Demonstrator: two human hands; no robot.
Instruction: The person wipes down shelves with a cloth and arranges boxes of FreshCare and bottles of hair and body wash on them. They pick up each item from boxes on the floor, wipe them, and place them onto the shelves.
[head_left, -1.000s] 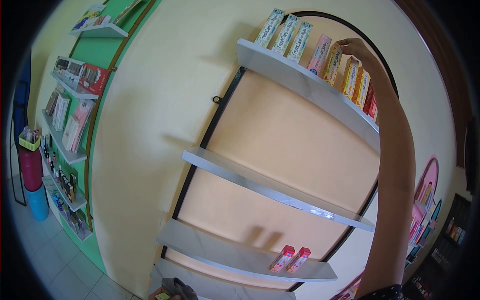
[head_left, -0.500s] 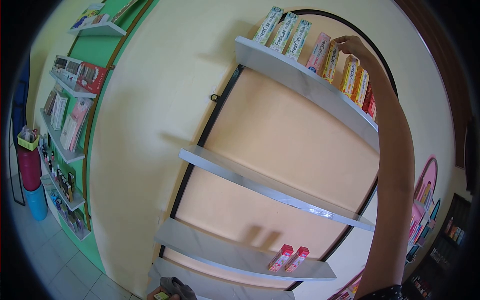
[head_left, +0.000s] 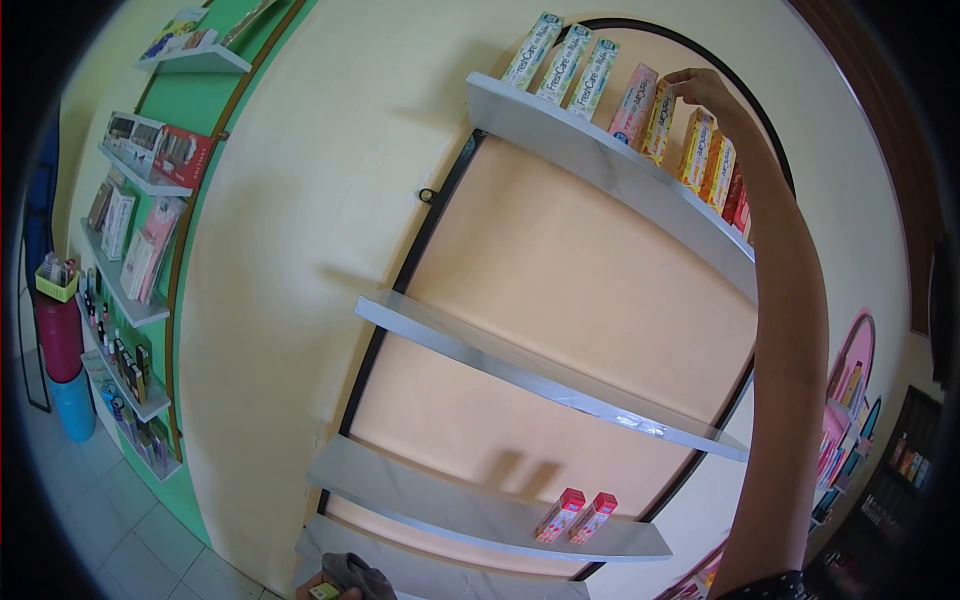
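We reach our right hand [head_left: 708, 88] up to the top shelf [head_left: 600, 160] of the arched wall unit, our arm stretched long up the right side of the view. The fingertips [head_left: 684, 78] rest on the upper end of a yellow-orange box [head_left: 658, 121], curled down over its top edge; whether they actually pinch it, we cannot tell. That box stands upright in the row, just right of a pink box [head_left: 634, 103] and left of two more orange boxes [head_left: 708, 155], with a red one at the far right partly behind our arm. Further left on the same shelf stand three pale green FreshCare boxes [head_left: 562, 62], leaning slightly. The middle shelf [head_left: 520, 375] lies below. On the lower shelf [head_left: 470, 515] two small red-capped pink boxes [head_left: 578, 517] stand side by side. Our left hand [head_left: 325, 588] barely shows at the bottom edge, next to a grey cloth [head_left: 358, 575]; its fingers are too cut off to judge
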